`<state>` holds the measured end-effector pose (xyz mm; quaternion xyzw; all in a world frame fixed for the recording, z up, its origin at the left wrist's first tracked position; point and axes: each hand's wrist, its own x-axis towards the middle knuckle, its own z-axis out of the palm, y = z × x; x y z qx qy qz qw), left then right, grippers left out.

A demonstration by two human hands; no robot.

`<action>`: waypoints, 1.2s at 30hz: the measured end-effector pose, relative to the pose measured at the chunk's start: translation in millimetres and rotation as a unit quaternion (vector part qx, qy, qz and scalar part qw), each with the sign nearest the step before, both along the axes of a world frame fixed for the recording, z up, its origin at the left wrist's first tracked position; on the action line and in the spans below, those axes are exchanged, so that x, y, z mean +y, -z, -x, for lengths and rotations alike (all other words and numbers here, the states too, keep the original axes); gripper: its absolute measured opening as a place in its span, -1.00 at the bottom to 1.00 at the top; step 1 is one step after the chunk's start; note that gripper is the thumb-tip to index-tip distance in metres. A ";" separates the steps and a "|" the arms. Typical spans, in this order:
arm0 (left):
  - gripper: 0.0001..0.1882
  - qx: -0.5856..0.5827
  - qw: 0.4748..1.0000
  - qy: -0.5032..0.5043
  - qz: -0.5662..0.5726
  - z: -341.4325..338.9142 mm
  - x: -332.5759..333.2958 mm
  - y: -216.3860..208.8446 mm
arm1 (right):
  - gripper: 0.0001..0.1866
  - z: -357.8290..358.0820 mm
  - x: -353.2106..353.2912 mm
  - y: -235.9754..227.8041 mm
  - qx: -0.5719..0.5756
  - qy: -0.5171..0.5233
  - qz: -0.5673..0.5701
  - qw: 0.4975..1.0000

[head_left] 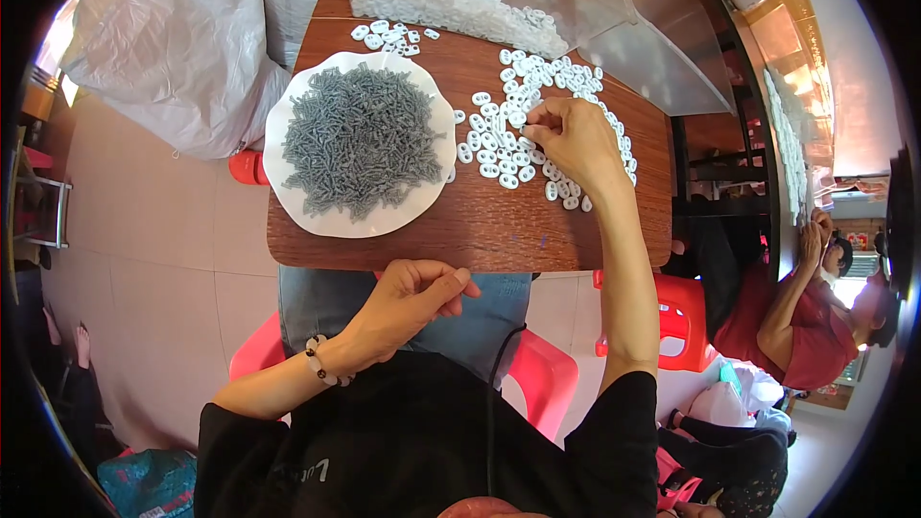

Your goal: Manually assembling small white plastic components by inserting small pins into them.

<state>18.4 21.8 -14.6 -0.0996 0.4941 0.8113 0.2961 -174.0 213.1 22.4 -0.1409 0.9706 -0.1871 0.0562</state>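
My right hand [578, 139] reaches over the loose white oval pieces with two holes [508, 168] spread on the brown table. Its thumb and forefinger are pinched on one white two-holed piece [518, 119] at the fingertips. Closer to my body, my left hand [414, 299] hovers just off the table's near edge, thumb pressed to curled fingers. Whatever it may hold is hidden. A white plate with a wavy rim [278, 149], left of the white pieces, carries a heap of small grey ribbed plastic pins [363, 139].
A clear bin [600, 34] with many white pieces stands at the table's far side. Several more white pieces [389, 35] lie behind the plate. Large white plastic bags [177, 48] sit at the left. On the right, another person in a red shirt [791, 331] works near a red stool [683, 321].
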 end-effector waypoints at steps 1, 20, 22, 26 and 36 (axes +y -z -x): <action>-0.70 0.003 1.000 -0.004 -0.004 -0.7 0.6 2.6 | -0.84 -0.2 -2.2 -0.9 -0.004 0.003 -0.007 1.000; -0.76 0.046 0.998 -0.010 0.030 2.4 -0.5 -13.7 | -0.89 -59.7 5.4 -13.1 0.006 -0.043 0.235 0.971; -0.76 0.057 0.998 -0.012 0.035 2.7 0.8 -18.0 | -0.88 -76.9 7.1 -16.5 -0.043 -0.018 0.269 0.962; -0.75 0.086 0.995 -0.009 0.049 3.9 4.2 -23.1 | -0.85 -102.6 12.9 -13.2 -0.140 0.029 0.401 0.905; -0.79 0.110 0.992 -0.020 0.061 2.9 10.2 -24.5 | -0.87 -139.9 18.4 -20.6 -0.187 0.014 0.493 0.850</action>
